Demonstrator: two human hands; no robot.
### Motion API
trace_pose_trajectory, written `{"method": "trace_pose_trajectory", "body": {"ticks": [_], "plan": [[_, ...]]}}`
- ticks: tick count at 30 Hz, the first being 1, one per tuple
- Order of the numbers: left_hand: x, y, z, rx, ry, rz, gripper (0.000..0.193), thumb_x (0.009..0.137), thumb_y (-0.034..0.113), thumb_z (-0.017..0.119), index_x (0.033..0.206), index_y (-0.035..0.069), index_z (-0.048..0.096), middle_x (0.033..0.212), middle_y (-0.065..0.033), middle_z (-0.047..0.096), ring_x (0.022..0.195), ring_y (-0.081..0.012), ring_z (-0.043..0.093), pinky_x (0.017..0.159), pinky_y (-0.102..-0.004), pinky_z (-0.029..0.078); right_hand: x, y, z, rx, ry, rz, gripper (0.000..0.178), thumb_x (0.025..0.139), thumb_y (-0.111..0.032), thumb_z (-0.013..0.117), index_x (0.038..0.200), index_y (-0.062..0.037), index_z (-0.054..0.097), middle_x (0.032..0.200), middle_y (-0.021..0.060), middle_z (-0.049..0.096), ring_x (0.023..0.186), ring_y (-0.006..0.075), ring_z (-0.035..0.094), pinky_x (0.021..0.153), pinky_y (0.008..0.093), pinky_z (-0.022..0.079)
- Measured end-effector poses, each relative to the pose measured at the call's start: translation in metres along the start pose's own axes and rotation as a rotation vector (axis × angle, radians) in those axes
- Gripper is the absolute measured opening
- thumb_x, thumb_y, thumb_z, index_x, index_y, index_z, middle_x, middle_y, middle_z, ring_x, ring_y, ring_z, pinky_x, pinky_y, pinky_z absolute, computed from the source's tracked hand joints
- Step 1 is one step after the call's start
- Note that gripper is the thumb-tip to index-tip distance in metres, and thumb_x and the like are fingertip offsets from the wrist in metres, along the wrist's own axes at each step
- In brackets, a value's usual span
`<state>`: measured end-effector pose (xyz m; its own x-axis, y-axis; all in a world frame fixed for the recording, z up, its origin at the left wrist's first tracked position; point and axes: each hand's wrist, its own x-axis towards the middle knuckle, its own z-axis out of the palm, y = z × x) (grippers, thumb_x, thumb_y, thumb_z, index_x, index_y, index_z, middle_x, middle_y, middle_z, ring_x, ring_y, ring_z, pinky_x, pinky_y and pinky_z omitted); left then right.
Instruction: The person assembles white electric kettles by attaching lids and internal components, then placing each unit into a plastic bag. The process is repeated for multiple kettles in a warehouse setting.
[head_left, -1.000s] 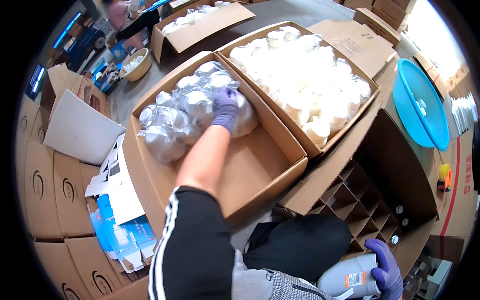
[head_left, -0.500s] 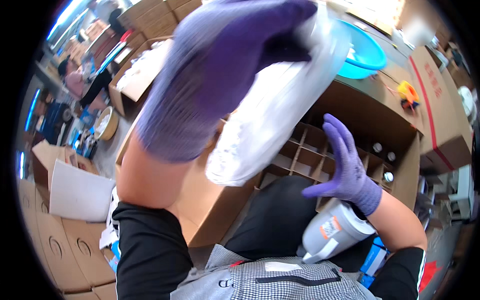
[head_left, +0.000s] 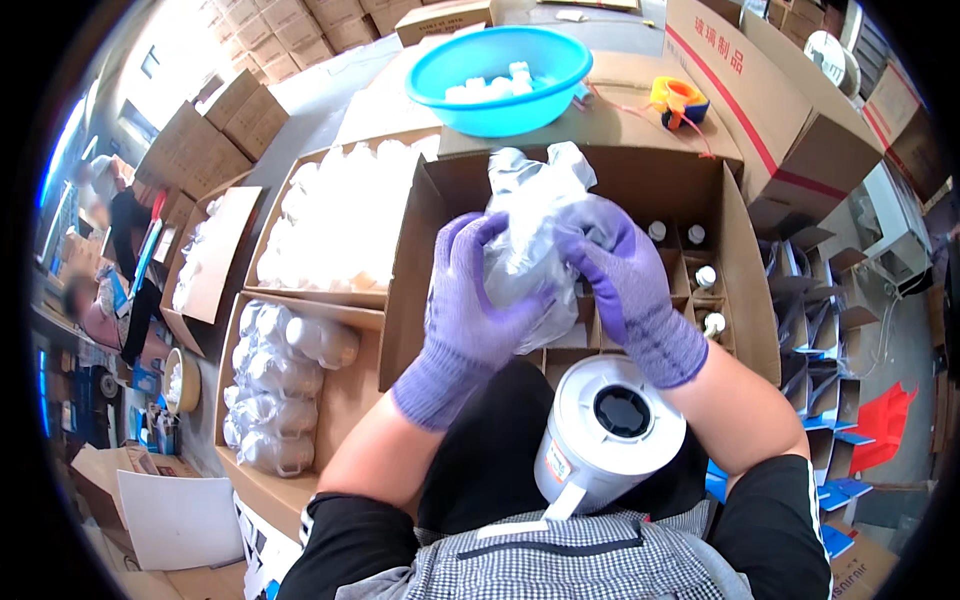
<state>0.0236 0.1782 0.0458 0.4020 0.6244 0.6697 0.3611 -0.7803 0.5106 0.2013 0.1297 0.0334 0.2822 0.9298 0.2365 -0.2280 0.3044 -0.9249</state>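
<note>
Near: blue tub (head_left: 500,118) past clear bag (head_left: 535,240); pale jug (head_left: 575,450) this side; slot box (head_left: 752,300) under hands | Pose: L hand (head_left: 462,305) fingers up, thumb across; R hand (head_left: 638,285) bent in, fingers curled | Grip: both tight on bag, up over box | Ct: 1 bag, 1 tub, 1 jug, 4 white caps (head_left: 705,277) seen in box

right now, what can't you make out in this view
Head view throughout:
Inside of the crumpled plastic: hidden by folds, left hand and right hand.
Some compartments of the divided box: behind the hands and plastic.
Underside of the white jug: hidden by its own body.
</note>
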Motion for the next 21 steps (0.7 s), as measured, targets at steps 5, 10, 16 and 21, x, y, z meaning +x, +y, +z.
{"method": "trace_pose_trajectory", "body": {"ticks": [5, 10, 16, 21], "plan": [[-0.052, -0.03, 0.037, -0.385, -0.258, -0.278, 0.019, 0.082, 0.007, 0.076, 0.094, -0.001, 0.063, 0.09, -0.0121, 0.06, 0.081, -0.0251, 0.064, 0.073, -0.0333, 0.052, -0.017, 0.008, -0.083, -0.72, -0.143, -0.153, 0.024, 0.084, -0.007, 0.075, 0.1, -0.0021, 0.059, 0.092, 0.0029, 0.063, 0.083, 0.0114, 0.055, 0.08, 0.0274, 0.049], [-0.076, 0.007, -0.048, -1.351, -0.771, -0.774, 0.022, 0.084, 0.014, 0.077, 0.098, -0.002, 0.071, 0.091, -0.0082, 0.071, 0.088, -0.0184, 0.068, 0.081, -0.0321, 0.053, -0.137, -0.066, -0.104, -0.043, -0.373, 0.257, 0.007, 0.081, -0.012, 0.081, 0.082, -0.0081, 0.075, 0.088, 0.0074, 0.071, 0.084, 0.0183, 0.069, 0.089, 0.0359, 0.055], [-0.128, 0.042, -0.094, -0.734, -0.81, -0.125, 0.014, 0.083, 0.013, 0.076, 0.095, 0.008, 0.074, 0.1, -0.0095, 0.072, 0.1, -0.0344, 0.067, 0.099, -0.046, 0.047, -0.192, -0.088, -0.053, -0.96, -0.706, 0.102, 0.019, 0.082, -0.023, 0.073, 0.097, -0.0125, 0.078, 0.119, 0.0099, 0.071, 0.124, 0.0292, 0.061, 0.114, 0.0478, 0.039], [-0.147, 0.049, -0.061, -0.282, -0.37, 0.018, 0.035, 0.073, 0.013, 0.076, 0.107, 0.009, 0.072, 0.102, -0.0105, 0.069, 0.106, -0.0324, 0.063, 0.103, -0.0497, 0.046, -0.197, -0.067, -0.066, -1.212, -0.451, -0.218, 0.021, 0.072, -0.011, 0.075, 0.091, -0.0054, 0.069, 0.105, 0.0129, 0.069, 0.107, 0.0377, 0.062, 0.097, 0.0503, 0.047]]}}
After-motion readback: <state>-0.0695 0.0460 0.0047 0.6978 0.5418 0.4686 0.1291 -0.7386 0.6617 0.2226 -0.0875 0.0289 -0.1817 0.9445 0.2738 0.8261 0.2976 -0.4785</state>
